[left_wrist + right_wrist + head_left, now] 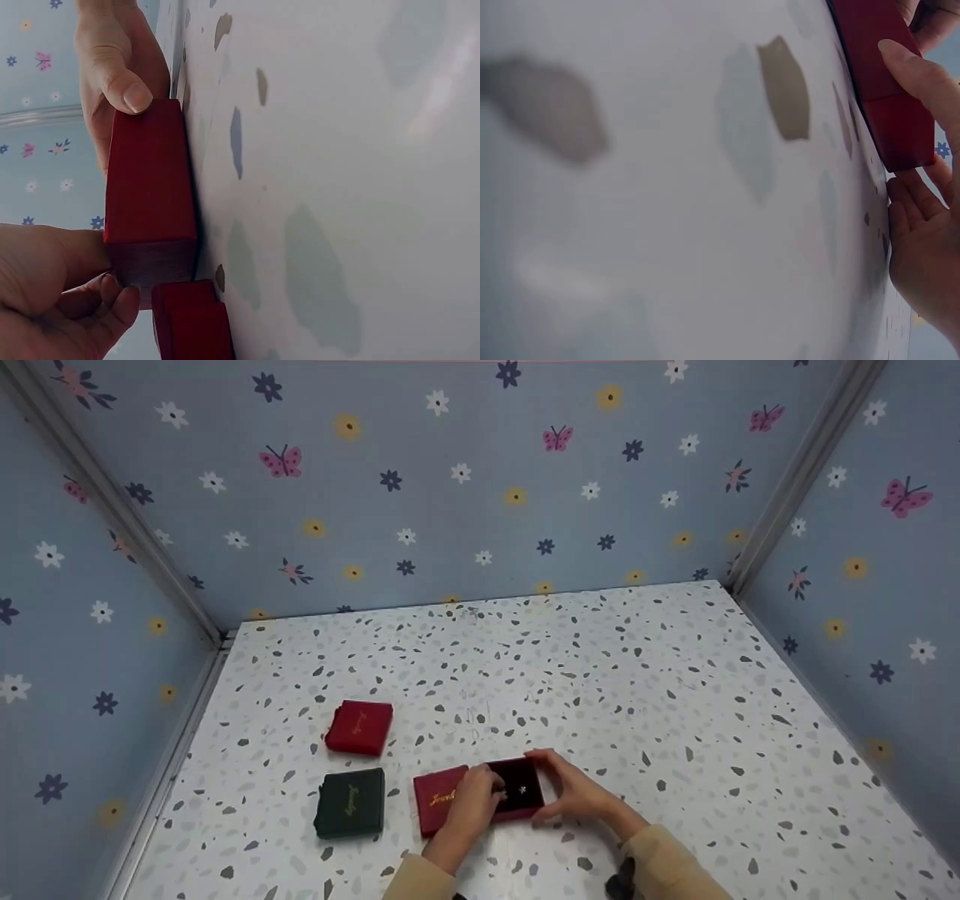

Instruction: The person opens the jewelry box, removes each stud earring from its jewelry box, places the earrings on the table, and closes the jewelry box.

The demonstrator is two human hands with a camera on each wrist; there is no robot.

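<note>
A dark red jewelry box (pixel 517 814) lies open near the front of the table, its inside lined in black. A small shiny piece, like a stud earring (pixel 523 790), sits on the lining. My right hand (pixel 574 791) grips the box's right end, thumb on the near side and fingers at the far side. My left hand (pixel 474 799) is over the left end, fingers curled, tips at the lining; whether they pinch something is hidden. Under and beside that hand lies a red cover part (pixel 435 802) with gold lettering; how it joins the box cannot be seen.
Left of the hands lie a dark green box (pixel 350 804) with gold lettering and, behind it, a bright red box (pixel 361 727). The speckled white table (pixel 600 675) is bounded by blue flowered panels (pixel 465 495) at the back and sides.
</note>
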